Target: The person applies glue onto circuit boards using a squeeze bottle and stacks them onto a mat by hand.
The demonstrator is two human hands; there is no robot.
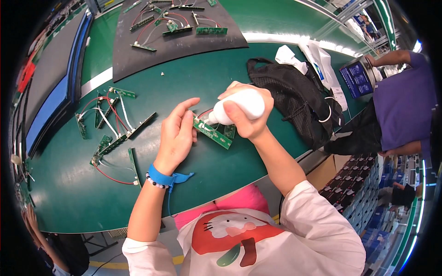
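Head view: white bottle [248, 103] tipped at a green circuit board [215, 134]
Your right hand [256, 127] wraps the bottle; your left hand [176, 134] meets the board's end, grip unclear. The board is over the worktop [221, 168], toward its near edge. It should be light and stiff, fragile at the wires [203, 112]: take its long edges.

A black mesh bag [292, 94] near a dark-blue box [356, 81].

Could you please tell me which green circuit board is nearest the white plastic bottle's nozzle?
The long green circuit board beside the left hand; the nozzle is at its end, all others farther off.
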